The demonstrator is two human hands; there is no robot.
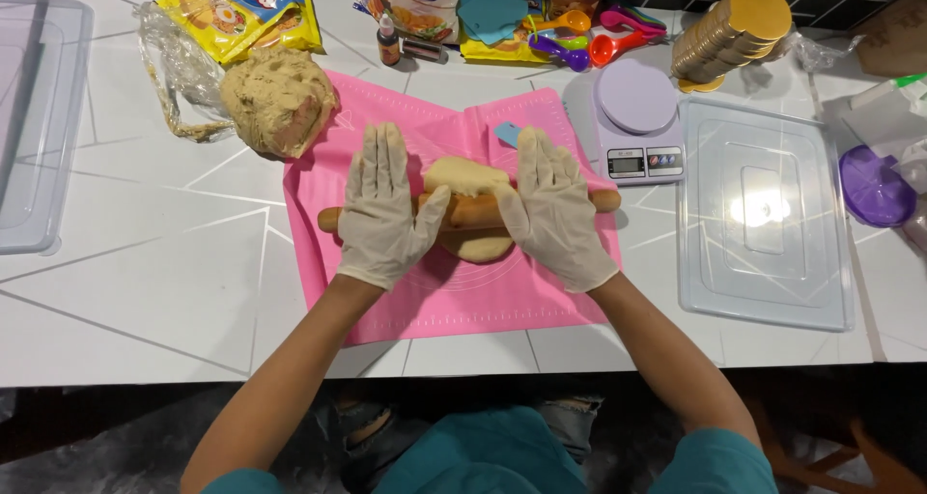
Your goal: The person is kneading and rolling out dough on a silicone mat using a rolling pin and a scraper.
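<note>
Rolling dough on the pink mat

We are pressing both gloved hands, left hand (386, 209) and right hand (552, 209), flat with fingers spread on the rolling pin (470, 211), spreading weight evenly across the dough piece (470, 180) lying mid-mat (444, 301) on the bench (145, 262).

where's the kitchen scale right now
In the head view, the kitchen scale sits on the table just off the pink mat's upper right corner, beyond the right hand and left of the clear plastic lid.
</note>
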